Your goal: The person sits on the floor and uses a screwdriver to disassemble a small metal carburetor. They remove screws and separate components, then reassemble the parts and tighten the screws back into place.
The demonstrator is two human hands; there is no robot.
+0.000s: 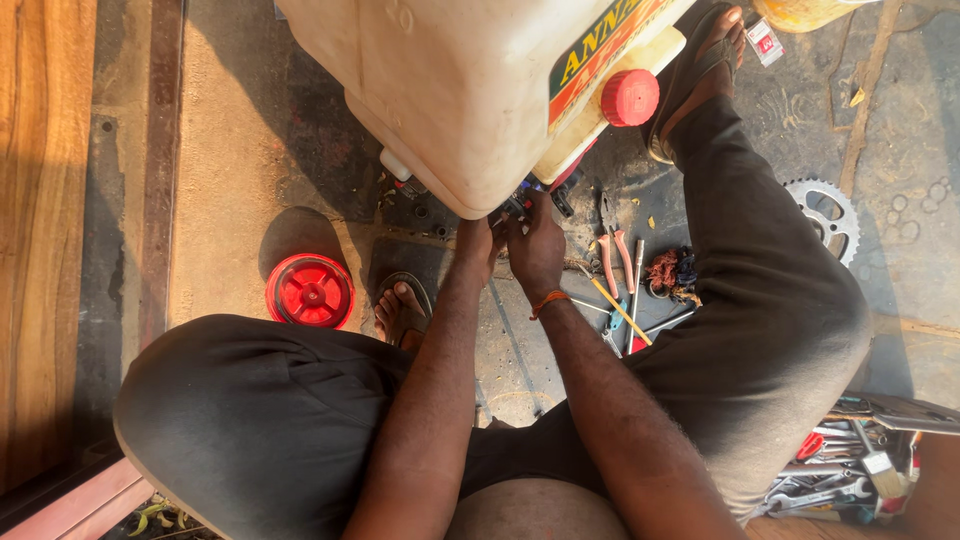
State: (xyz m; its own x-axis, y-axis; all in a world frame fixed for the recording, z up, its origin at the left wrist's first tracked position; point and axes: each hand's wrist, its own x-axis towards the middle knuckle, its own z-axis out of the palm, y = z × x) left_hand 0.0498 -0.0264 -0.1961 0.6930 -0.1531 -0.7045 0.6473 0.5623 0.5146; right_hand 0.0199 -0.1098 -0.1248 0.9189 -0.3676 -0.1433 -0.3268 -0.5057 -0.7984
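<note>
Both hands, left hand (pixel 474 243) and right hand (pixel 535 250), meet at centre frame with fingers curled onto small dark fittings (pixel 525 200) under the lower edge of a large cream plastic tank (pixel 450 90); what exactly they pinch cannot be told. A red screw cap (pixel 630 97) sits on the tank at upper right. A loose red round lid (pixel 309 291) lies on the concrete floor (pixel 230 180) at left; pink-handled pliers (pixel 612 255) and a steel sprocket (pixel 825 215) lie at right. Work on the fittings appears unfinished.
</note>
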